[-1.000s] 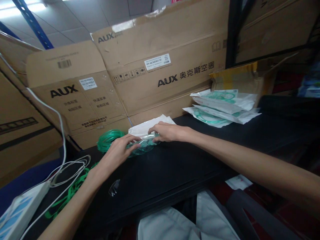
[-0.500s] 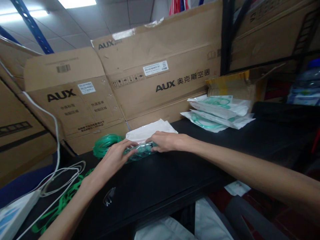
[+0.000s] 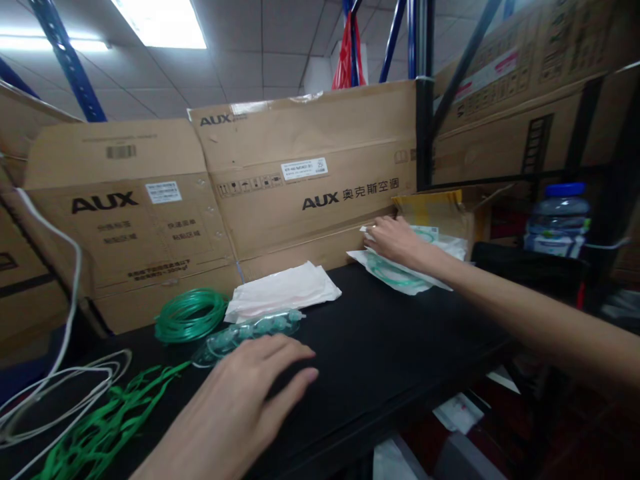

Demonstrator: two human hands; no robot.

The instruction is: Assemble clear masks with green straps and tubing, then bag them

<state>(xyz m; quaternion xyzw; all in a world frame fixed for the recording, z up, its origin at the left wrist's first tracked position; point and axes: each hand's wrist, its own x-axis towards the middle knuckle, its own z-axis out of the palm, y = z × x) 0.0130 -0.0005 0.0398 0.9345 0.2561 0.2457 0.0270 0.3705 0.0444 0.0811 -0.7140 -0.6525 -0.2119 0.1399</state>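
My left hand hovers over the black tabletop with thumb and fingers apart, holding nothing. Just beyond it lies a row of clear green plastic masks, nested together. Coiled green tubing sits left of the masks, and flat white paper pouches lie behind them. At the stack on the right, my right hand has its fingers curled over the left edge of the top pouch; the fingertips are partly hidden. Under it rests another white pouch with green tubing showing through.
Tangled green straps and a white cable lie at the left. Cardboard sheets stand along the back. A yellow-taped open carton and a blue-capped bottle are at the right.
Both hands have let go of the masks, which now lie on the table. My right hand has moved right to the pouch stack; my left hand has drawn back nearer. The view has shifted.
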